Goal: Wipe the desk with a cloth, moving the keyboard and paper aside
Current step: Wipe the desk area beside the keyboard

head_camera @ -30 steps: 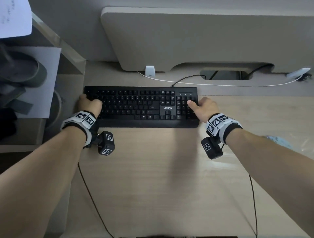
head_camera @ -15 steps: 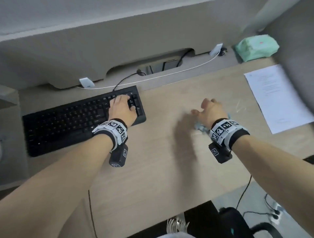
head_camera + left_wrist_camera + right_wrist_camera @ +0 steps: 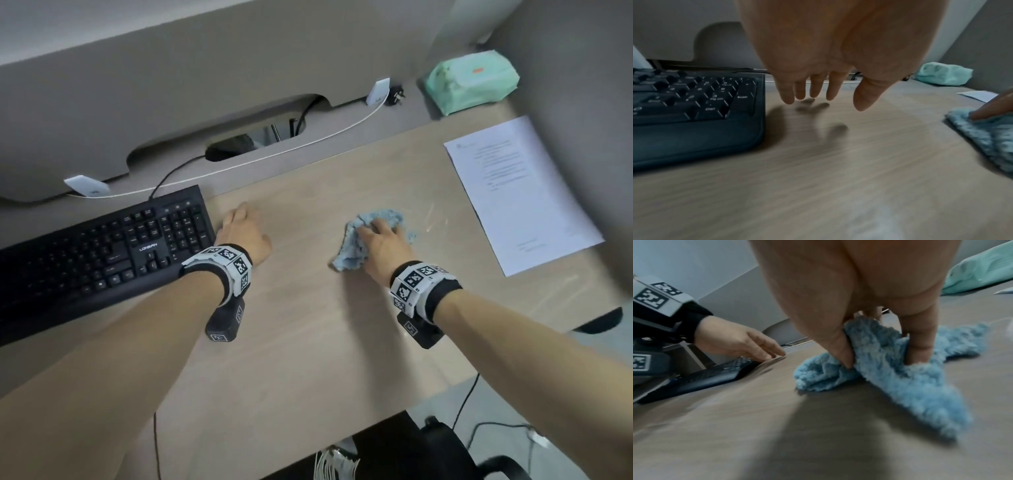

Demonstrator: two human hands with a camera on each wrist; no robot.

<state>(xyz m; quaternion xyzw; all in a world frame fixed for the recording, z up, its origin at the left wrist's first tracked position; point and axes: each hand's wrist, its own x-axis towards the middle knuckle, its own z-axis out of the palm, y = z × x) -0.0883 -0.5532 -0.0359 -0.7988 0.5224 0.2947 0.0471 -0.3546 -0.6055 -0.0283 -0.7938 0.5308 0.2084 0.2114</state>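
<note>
A black keyboard (image 3: 102, 250) (image 3: 694, 105) lies at the left of the wooden desk (image 3: 308, 342). My left hand (image 3: 243, 233) (image 3: 824, 91) hovers just right of the keyboard's end, fingers relaxed and apart, holding nothing. A crumpled blue cloth (image 3: 352, 253) (image 3: 900, 369) lies mid-desk. My right hand (image 3: 380, 240) presses down on it, thumb and fingers dug into its folds and bunching it. A printed paper sheet (image 3: 513, 192) lies flat to the right of the cloth, untouched.
A green wipes pack (image 3: 472, 82) sits in the far right corner. A white cable (image 3: 274, 156) and a black cable run along the back by a cut-out in the panel. Below the desk's near edge, a chair and floor cables show.
Both hands left the keyboard's ends. The left hand slid off its right end onto the bare desk. The right hand went right and took hold of the blue cloth.
</note>
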